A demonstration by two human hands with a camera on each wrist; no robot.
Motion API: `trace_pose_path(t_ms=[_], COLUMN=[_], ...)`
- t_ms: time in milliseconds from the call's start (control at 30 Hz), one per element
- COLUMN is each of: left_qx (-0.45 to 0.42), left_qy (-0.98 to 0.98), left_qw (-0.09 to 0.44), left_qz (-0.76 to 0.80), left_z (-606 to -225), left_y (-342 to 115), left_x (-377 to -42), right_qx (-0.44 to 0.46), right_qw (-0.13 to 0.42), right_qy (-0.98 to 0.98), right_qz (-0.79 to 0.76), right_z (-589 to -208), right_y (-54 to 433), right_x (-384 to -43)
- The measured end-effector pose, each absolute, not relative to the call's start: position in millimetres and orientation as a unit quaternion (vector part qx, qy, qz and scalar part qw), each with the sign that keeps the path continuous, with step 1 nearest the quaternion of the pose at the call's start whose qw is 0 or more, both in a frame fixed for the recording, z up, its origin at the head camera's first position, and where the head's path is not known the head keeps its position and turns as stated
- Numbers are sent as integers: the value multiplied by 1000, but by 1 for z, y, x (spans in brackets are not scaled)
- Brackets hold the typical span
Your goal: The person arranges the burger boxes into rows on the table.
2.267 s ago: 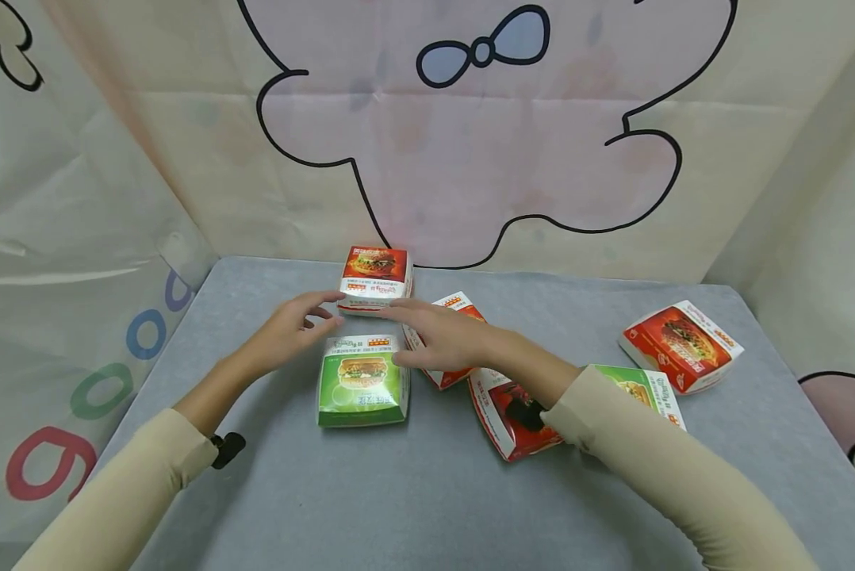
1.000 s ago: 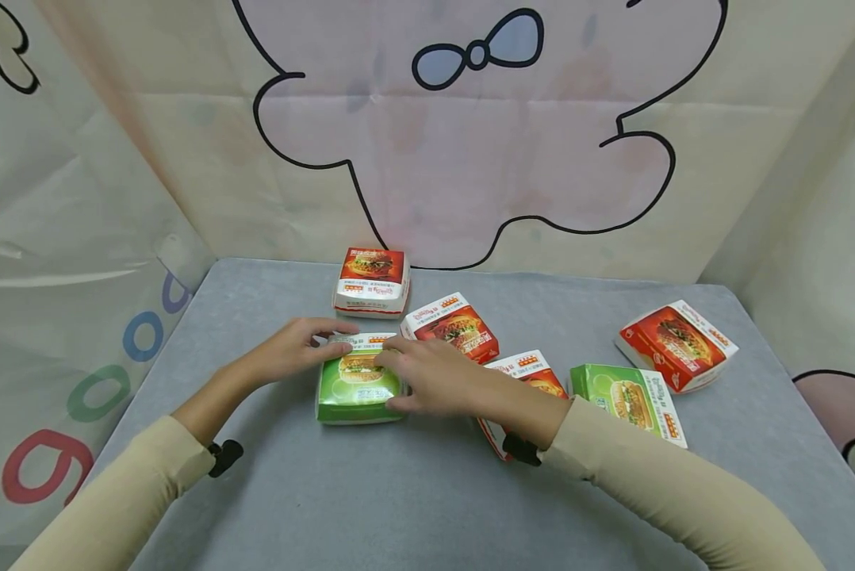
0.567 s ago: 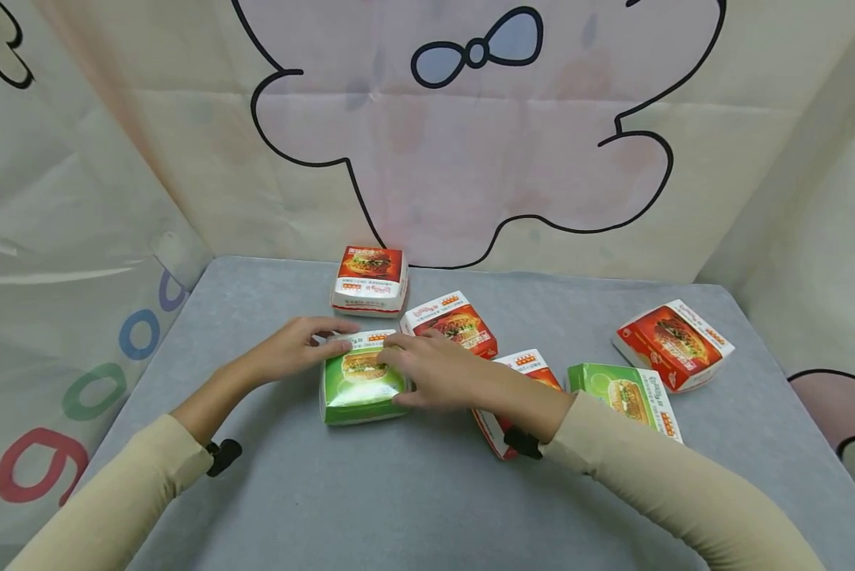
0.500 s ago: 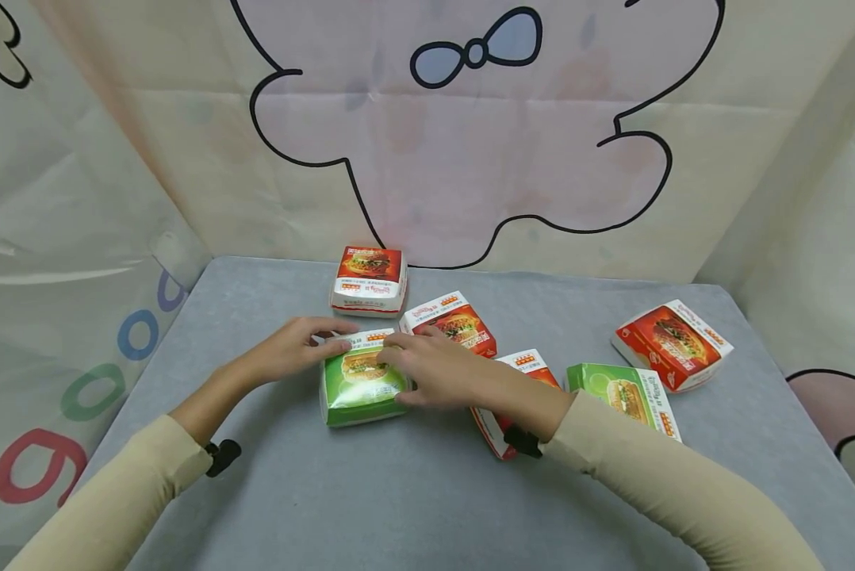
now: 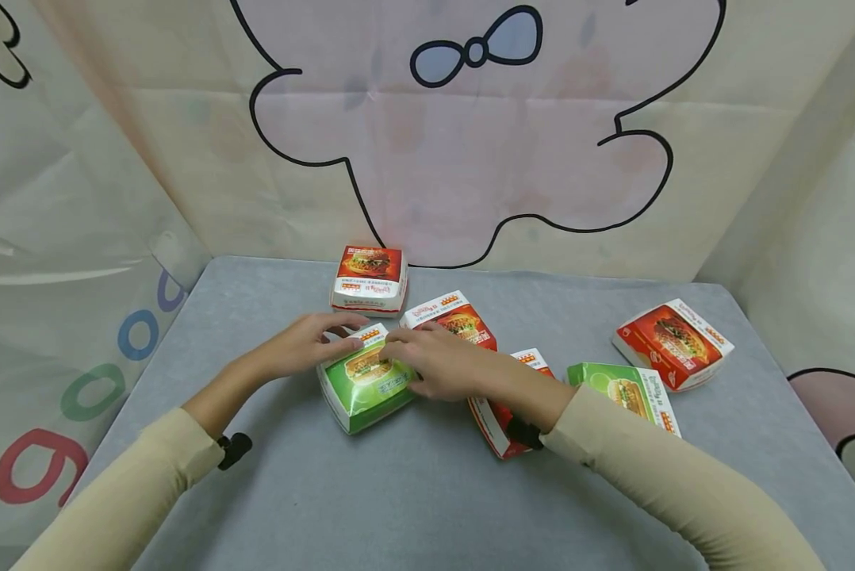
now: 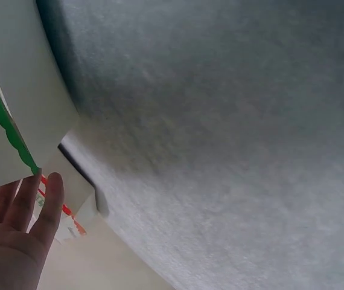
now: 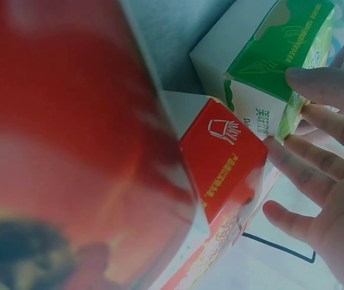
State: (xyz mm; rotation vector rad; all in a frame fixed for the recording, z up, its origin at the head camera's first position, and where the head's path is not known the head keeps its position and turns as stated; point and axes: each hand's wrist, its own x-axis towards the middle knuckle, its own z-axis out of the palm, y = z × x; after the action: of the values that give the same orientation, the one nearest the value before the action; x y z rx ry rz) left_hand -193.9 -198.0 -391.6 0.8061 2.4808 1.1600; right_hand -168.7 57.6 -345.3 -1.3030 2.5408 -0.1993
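A green and white burger box (image 5: 366, 377) sits at an angle on the grey cloth between my hands. My left hand (image 5: 306, 346) holds its far left corner, thumb over the top. In the left wrist view, the fingers (image 6: 50, 205) pass behind the box end, the nearest one standing free. At the opposite side, my right hand (image 5: 438, 361) grips the right corner; the right wrist view shows its thumb (image 7: 320, 84) at the green edge and the fingertips along the top. Just beyond my right fingers lies a red burger box (image 5: 463, 323).
Behind stands another red burger box (image 5: 370, 274). A red box (image 5: 495, 432) lies partly under my right forearm. Further right are a second green box (image 5: 620, 388) and a red one (image 5: 673, 345). Printed sheets (image 5: 470, 159) hang around the cloth-covered table (image 5: 313, 507).
Both hands came from near the back red box to the green box. The green box has turned counter-clockwise, its near right side swinging away from me. The other boxes stay put.
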Motion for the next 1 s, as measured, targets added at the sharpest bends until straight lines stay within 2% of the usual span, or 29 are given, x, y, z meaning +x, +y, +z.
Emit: trace_pose_path(t_ms=[400,567,767,1000], left_qx=[303,316,303,278], left_qy=[846,846,852,864], left_qw=[160,158,154,159], left_qz=[408,400,398,388], left_z=[-390,-388,-387,-386], left_y=[-194,-195,-196,-197], left_x=[-196,-195,-194,-194], right_qx=[-441,-442,-433,-398], right_qw=[140,123,93,101], right_qy=[883,885,894,910], right_qz=[-76,-77,-72,-54], right_z=[-347,-345,-337,-335], right_y=[58,58,55,52], right_x=[-174,-170,-160,-151])
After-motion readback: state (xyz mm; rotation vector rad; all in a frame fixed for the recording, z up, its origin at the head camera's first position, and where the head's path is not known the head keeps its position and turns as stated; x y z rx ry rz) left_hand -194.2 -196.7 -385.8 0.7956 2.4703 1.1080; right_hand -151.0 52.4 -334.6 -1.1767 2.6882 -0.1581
